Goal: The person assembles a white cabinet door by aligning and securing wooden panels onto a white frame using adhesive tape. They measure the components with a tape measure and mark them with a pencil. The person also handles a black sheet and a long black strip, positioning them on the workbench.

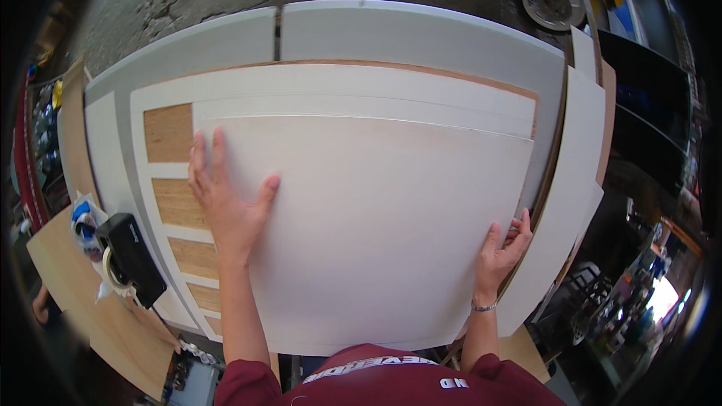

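White panel under hands, bag w/ blue item.

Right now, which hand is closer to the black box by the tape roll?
The left hand: it lies spread on the white panel, to the right of the black box. The right hand is farther, at the panel's right edge.
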Motion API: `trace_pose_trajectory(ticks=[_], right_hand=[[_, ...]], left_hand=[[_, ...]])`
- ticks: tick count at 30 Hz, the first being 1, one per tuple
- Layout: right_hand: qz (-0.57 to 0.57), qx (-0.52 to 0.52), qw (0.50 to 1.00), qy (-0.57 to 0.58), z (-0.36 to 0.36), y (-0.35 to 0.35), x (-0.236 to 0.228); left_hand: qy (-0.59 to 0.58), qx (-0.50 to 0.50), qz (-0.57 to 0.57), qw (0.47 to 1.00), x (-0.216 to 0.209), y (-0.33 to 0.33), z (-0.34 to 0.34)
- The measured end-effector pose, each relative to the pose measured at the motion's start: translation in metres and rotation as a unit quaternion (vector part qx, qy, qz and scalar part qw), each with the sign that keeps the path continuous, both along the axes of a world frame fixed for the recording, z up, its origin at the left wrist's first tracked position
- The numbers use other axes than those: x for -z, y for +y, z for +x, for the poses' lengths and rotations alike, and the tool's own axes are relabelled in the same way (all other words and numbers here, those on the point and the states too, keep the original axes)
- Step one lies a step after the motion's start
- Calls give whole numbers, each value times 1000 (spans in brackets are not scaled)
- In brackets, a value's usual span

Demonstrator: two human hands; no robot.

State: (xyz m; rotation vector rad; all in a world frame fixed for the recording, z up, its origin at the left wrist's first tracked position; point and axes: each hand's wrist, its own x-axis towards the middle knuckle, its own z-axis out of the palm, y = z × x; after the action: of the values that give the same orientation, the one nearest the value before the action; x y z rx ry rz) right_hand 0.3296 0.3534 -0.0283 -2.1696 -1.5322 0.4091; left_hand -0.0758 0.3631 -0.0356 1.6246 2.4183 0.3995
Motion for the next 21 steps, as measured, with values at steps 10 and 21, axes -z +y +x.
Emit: trace_pose_trajectory(ticks=[10,21], right_hand=[[-5,-45,997,-62,6,9,0],[-62,-75,994,-56,8,31,-28]], left_hand=[[29,32,36,998,10,-3,0],[25,33,23,999,9,-3,-3]])
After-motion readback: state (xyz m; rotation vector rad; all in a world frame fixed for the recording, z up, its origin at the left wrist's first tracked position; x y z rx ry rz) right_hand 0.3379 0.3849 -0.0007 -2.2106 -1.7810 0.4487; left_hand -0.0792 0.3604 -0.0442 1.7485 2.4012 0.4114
